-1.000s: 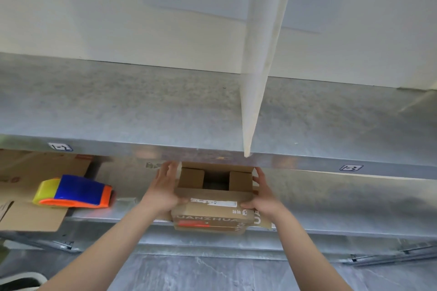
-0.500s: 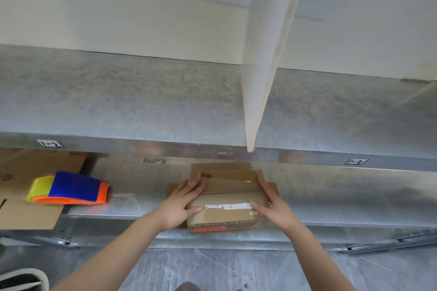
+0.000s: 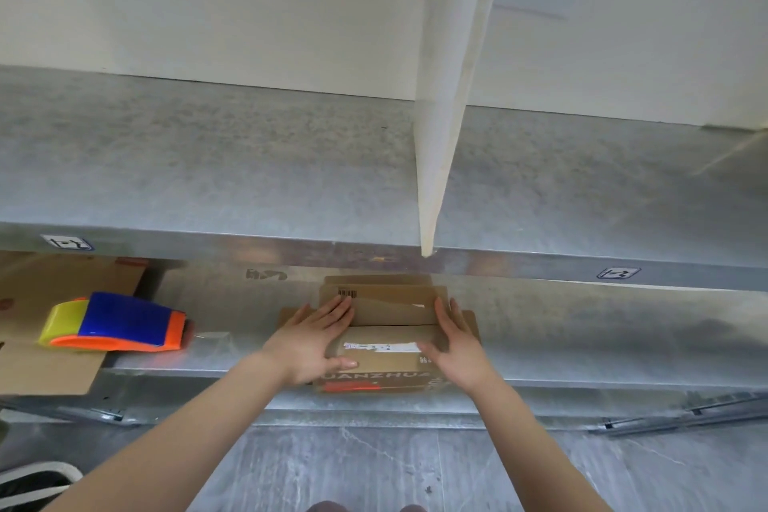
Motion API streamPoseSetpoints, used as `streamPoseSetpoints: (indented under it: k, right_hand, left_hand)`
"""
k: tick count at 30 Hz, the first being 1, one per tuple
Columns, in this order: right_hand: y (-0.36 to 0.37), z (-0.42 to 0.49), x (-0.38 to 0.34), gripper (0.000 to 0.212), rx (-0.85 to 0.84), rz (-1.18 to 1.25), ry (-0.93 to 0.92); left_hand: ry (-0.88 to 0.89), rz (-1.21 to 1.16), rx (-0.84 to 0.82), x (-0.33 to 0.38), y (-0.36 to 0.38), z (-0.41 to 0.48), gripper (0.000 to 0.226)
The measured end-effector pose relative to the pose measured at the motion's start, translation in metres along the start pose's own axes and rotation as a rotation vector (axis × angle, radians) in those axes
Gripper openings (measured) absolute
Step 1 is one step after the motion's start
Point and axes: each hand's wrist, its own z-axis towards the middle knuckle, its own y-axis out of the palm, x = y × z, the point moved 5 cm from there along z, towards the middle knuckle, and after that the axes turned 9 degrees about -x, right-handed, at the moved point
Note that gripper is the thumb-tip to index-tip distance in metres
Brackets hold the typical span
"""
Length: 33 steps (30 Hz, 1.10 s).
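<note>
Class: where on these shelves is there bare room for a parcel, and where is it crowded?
Bare: lower shelf right of the box; strip between tape dispenser and left hand; upper shelf beside the divider. Crowded: far left, around the flat cardboard.

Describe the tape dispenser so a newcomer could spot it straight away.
Look at the lower metal shelf. At its left end, partly on flat cardboard, lies the tape dispenser. It alone is brightly coloured: yellow, blue and orange, unlike the brown box.

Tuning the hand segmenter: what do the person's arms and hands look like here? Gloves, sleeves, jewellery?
Both bare. Left hand and right hand: no gloves, no rings that show. Left forearm and right forearm: no sleeves in view, no watch, wristband or markings.
</note>
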Motion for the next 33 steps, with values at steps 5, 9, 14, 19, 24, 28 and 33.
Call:
streamPoseSetpoints:
  k: [5,9,14,19,24,28,33]
  right_hand:
    - [0.014,-0.003,0.004,0.063,-0.041,-0.096,-0.142]
    - [0.013,0.002,0.001,0.059,-0.036,-0.069,-0.158]
    - [0.008,-0.011,0.006,0.077,-0.029,-0.036,-0.257]
    - [0.008,-0.014,0.008,0.071,-0.017,0.023,-0.266]
    - [0.008,-0.006,0.010,0.073,-0.019,0.111,-0.244]
    - [0.005,0.000,0.005,0.074,-0.035,0.102,-0.216]
    - [0.004,-0.005,-0.002,0.077,-0.031,-0.066,-0.214]
  left_hand:
    - [-0.008,0.054,0.306,0.001,0.017,-0.007,0.083]
    - [-0.013,-0.130,0.155,-0.005,0.014,-0.004,0.081]
    - [0.008,-0.432,0.223,-0.008,0.007,-0.011,0.097]
    - [-0.041,-0.552,0.362,-0.010,0.016,-0.017,0.111]
    - [0.047,-0.463,0.225,-0.015,0.026,-0.014,0.109]
    - [0.033,-0.317,0.230,-0.018,0.017,-0.006,0.106]
    - [-0.022,-0.183,0.234,-0.012,0.012,-0.017,0.109]
